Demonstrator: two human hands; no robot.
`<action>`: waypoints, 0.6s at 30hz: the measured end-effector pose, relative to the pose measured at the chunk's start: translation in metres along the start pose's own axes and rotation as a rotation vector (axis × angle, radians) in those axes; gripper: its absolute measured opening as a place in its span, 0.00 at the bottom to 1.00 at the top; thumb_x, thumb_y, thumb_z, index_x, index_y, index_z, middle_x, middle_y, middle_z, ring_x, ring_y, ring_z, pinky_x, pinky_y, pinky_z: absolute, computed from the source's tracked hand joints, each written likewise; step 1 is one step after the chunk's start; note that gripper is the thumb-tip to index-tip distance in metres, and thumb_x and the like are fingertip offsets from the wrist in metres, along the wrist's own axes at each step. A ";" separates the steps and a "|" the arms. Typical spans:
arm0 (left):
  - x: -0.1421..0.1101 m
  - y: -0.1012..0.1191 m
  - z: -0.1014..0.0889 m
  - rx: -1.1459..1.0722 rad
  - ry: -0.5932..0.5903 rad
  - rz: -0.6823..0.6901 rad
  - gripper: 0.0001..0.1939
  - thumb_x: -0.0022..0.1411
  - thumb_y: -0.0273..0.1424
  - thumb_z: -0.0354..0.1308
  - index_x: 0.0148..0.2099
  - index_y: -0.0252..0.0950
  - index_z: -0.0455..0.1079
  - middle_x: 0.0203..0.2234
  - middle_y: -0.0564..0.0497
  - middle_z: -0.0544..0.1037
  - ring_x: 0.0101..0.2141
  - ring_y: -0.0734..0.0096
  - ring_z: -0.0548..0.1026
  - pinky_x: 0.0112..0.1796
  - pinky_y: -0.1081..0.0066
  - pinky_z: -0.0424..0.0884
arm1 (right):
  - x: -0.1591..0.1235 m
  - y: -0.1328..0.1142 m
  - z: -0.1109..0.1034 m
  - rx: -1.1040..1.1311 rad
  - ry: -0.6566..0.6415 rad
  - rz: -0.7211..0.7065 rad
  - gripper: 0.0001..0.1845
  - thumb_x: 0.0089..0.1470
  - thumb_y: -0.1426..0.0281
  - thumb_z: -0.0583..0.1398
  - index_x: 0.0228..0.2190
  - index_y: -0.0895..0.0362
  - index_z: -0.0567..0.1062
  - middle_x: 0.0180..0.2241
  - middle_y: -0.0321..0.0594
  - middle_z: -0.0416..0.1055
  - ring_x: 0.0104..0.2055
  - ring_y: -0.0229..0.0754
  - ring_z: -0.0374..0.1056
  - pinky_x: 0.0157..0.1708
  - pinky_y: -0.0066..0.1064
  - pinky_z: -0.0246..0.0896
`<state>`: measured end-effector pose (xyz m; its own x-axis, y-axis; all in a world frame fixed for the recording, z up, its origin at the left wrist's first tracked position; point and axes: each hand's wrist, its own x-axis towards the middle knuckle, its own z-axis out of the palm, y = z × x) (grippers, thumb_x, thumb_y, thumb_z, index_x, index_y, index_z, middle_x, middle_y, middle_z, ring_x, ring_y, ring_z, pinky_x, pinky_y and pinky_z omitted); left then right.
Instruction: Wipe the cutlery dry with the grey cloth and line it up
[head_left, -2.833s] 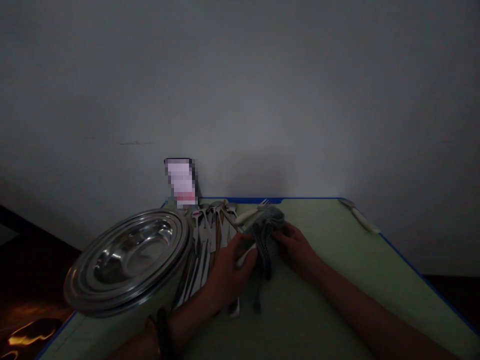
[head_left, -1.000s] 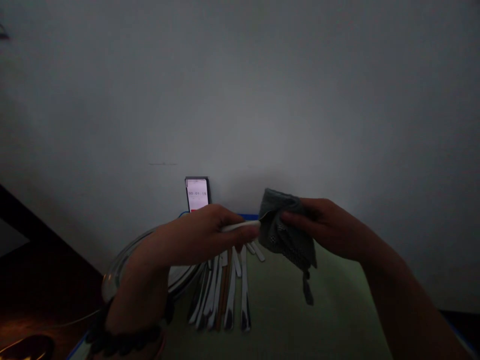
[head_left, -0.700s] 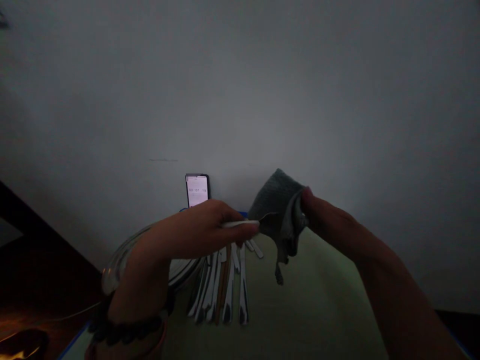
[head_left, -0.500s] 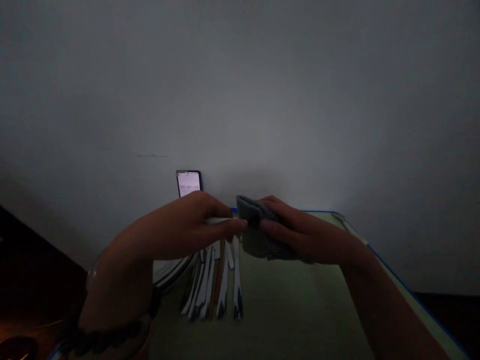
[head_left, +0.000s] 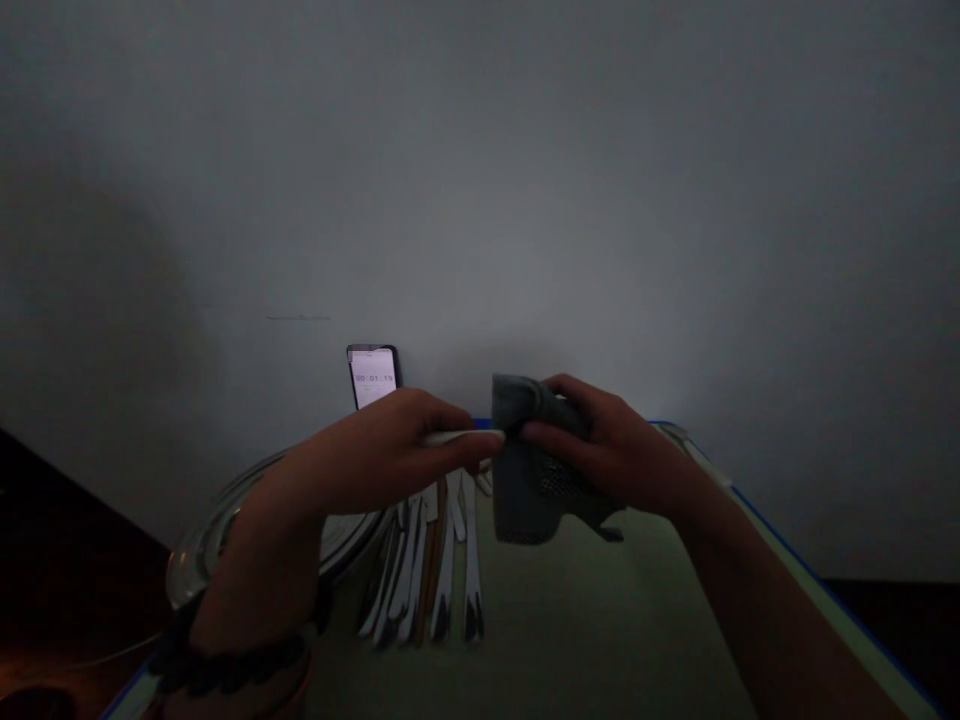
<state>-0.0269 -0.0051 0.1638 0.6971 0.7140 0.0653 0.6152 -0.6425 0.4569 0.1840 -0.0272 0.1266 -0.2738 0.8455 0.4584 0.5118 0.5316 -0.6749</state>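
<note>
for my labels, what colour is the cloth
The cloth looks grey, best seen in the head view.

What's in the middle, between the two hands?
The gray cloth, seen in the head view. The right hand holds it; the left hand holds a white handle pointing toward it.

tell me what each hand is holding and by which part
The right hand grips a grey cloth by its bunched upper part. The left hand grips a white-handled utensil by the handle; the cloth hides its other end.
</note>
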 end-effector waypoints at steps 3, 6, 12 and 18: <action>0.000 -0.001 -0.001 -0.008 0.028 -0.033 0.21 0.60 0.44 0.46 0.31 0.35 0.74 0.17 0.56 0.66 0.19 0.76 0.63 0.20 0.78 0.55 | -0.002 0.001 -0.004 0.140 0.042 0.061 0.17 0.55 0.57 0.51 0.35 0.54 0.71 0.30 0.37 0.71 0.32 0.40 0.66 0.31 0.29 0.61; -0.001 0.000 -0.002 -0.055 0.039 -0.034 0.19 0.58 0.42 0.50 0.29 0.35 0.75 0.16 0.55 0.67 0.19 0.76 0.63 0.20 0.78 0.55 | -0.006 0.000 -0.009 0.285 -0.083 0.093 0.22 0.58 0.58 0.44 0.40 0.51 0.74 0.36 0.37 0.73 0.38 0.42 0.68 0.38 0.33 0.62; 0.000 0.002 -0.002 -0.078 0.024 0.012 0.17 0.58 0.41 0.50 0.31 0.37 0.75 0.17 0.56 0.68 0.19 0.76 0.63 0.20 0.79 0.55 | -0.008 -0.001 -0.013 0.089 -0.176 -0.072 0.21 0.53 0.67 0.55 0.50 0.46 0.67 0.45 0.33 0.71 0.44 0.44 0.67 0.42 0.35 0.61; 0.007 -0.003 0.006 -0.048 0.019 0.006 0.20 0.58 0.44 0.49 0.29 0.34 0.74 0.16 0.56 0.65 0.19 0.77 0.62 0.19 0.79 0.53 | -0.002 -0.003 -0.006 -0.175 -0.074 -0.048 0.11 0.52 0.68 0.56 0.38 0.50 0.75 0.31 0.34 0.75 0.31 0.40 0.69 0.30 0.29 0.59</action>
<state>-0.0217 0.0005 0.1574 0.6934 0.7156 0.0843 0.5924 -0.6327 0.4988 0.1875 -0.0310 0.1310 -0.3570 0.8240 0.4399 0.6285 0.5603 -0.5394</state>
